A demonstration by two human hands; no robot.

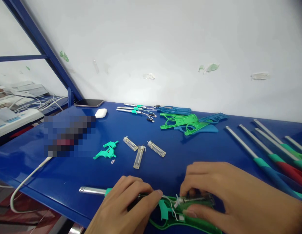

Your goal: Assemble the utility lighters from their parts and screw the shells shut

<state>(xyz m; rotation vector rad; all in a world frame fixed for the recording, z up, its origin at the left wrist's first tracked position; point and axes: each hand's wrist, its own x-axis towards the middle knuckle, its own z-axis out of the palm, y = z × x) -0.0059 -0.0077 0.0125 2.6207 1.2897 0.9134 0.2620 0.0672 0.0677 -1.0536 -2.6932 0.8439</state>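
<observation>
A green lighter casing half (pixel 169 225) lies at the front of the table, a metal barrel (pixel 92 190) reaching out of it to the left. My left hand (pixel 127 204) is closed on the casing by the barrel's base, its fingertips hiding that part. Beside them show a teal trigger (pixel 163 209) and a thin white wire (pixel 174 213). My right hand (pixel 211 195) grips a clear fuel tank (pixel 199 200) with a white valve end, held at the casing's handle part. The thumb partly covers the casing.
Three clear fuel tanks (pixel 139 157) and several teal triggers (pixel 108 151) lie mid-table. Behind are green casing halves (pixel 182 121), blue ones (pixel 175 110) and metal barrels (pixel 131 109). Lighters (pixel 260 162) lie at right. A phone (pixel 89 103), white case (pixel 101 113) and cable (pixel 21 185) are left.
</observation>
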